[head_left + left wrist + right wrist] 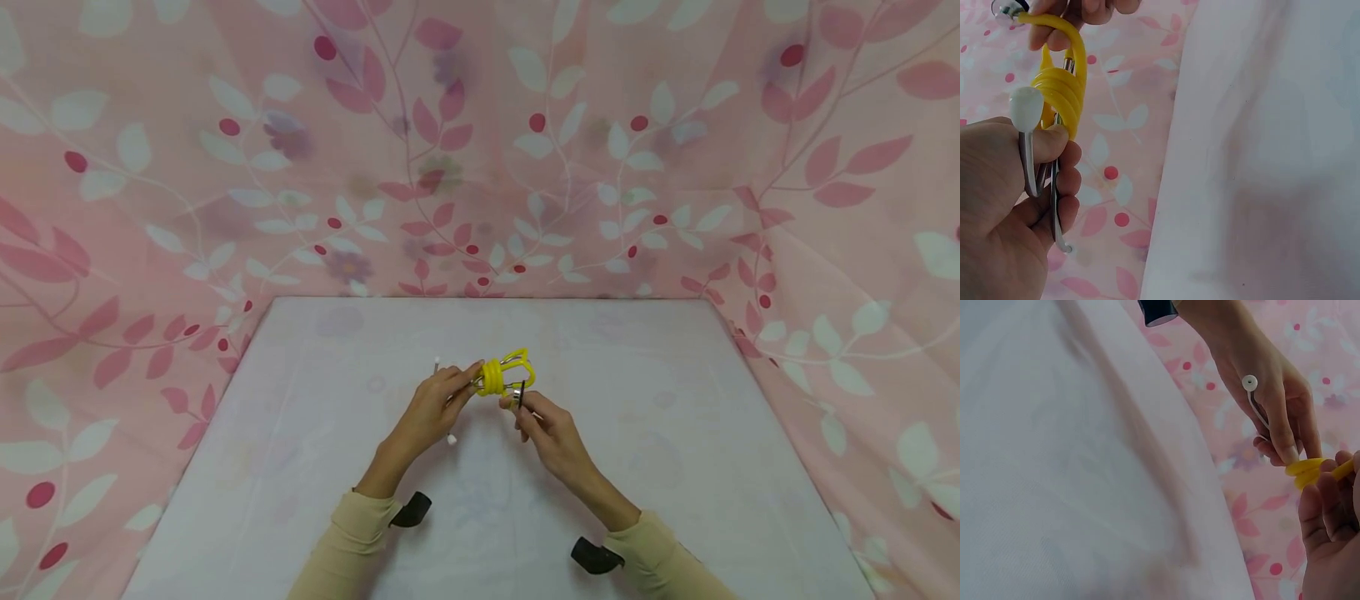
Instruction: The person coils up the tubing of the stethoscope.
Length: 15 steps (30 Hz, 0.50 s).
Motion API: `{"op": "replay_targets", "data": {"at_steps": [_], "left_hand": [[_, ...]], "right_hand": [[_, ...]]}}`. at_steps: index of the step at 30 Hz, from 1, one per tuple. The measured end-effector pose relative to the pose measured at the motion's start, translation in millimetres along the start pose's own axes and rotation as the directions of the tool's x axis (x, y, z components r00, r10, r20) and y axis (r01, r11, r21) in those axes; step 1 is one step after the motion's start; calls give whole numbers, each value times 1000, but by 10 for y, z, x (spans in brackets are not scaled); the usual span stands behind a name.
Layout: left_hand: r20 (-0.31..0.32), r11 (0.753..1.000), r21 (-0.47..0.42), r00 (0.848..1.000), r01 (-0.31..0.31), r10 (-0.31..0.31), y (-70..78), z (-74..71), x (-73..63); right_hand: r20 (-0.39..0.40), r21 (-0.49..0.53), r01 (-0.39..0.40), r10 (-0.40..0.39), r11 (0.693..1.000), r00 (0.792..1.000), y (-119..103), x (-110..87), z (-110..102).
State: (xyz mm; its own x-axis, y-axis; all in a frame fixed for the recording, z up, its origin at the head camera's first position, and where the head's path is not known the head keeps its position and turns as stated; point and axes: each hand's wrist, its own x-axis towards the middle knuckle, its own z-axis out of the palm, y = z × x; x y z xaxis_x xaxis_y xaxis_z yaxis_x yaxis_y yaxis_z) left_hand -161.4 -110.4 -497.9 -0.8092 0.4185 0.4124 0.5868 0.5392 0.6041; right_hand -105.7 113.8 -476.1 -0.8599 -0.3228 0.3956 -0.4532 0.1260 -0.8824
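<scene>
A stethoscope with yellow tubing is held up above the table, its tube wound in several coils around the metal ear tubes. My left hand grips those ear tubes just below the coils, thumb pressing against them in the left wrist view. A white ear tip sticks out beside that thumb. My right hand pinches the tube's end by the round chest piece. From the right wrist, the yellow coils appear between both hands, while the chest piece is hidden there.
A white-covered table lies beneath both hands. Pink leaf-patterned cloth stands behind it and along both sides. Black wrist-camera mounts sit at each sleeve cuff.
</scene>
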Motion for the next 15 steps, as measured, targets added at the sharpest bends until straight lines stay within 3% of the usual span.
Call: {"op": "replay_targets", "data": {"at_steps": [7,15], "left_hand": [[-31,999,51,999,19,-17,44,14,4],[-84,995,100,996,-4,12,58,33,8]], "right_hand": [[-102,-30,-13,10,999,995,-38,27,36],[-225,-112,-85,58,990,973,-78,33,92]]}}
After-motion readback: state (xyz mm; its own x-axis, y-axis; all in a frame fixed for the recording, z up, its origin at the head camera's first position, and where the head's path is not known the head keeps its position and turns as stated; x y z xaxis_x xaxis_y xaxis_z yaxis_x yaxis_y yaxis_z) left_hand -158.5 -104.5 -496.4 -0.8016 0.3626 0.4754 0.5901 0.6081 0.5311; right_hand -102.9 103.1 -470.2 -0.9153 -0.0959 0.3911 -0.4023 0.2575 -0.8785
